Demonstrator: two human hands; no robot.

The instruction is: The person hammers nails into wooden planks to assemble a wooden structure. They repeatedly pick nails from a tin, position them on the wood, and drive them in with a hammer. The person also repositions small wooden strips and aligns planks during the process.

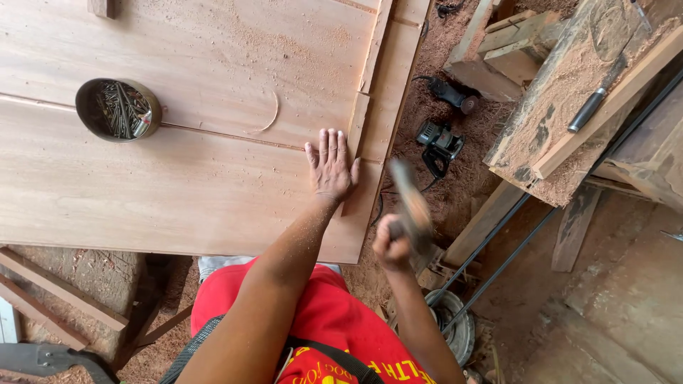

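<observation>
A broad wooden panel (178, 163) fills the upper left of the view from the head camera, its top and left edges cut off by the frame and its surface dusted with sawdust; a faint curved mark shows near its middle. Along its right edge lies a narrow wooden strip (359, 135), whose upper end runs out of view. To the right, a sawdust-caked timber bench (569, 128) is only partly seen, with a dark-handled tool (594, 99) resting on it, its working end hard to make out. The person's red shirt (320, 313) shows at the bottom, its print cut off. The left hand (331, 167) lies flat and spread on the panel, fingertips just beside the strip, holding nothing. The right hand (391, 245) is closed in a fist around the handle of a hammer (411, 203), raised off the panel's edge over the sawdust floor; motion blur smears the head so its shape cannot be told. A round tin of nails (119, 109) sits on the panel, well apart from both hands. On the floor beyond the strip lie two power tools (437, 139), corded and half buried in sawdust, their kind unclear.
</observation>
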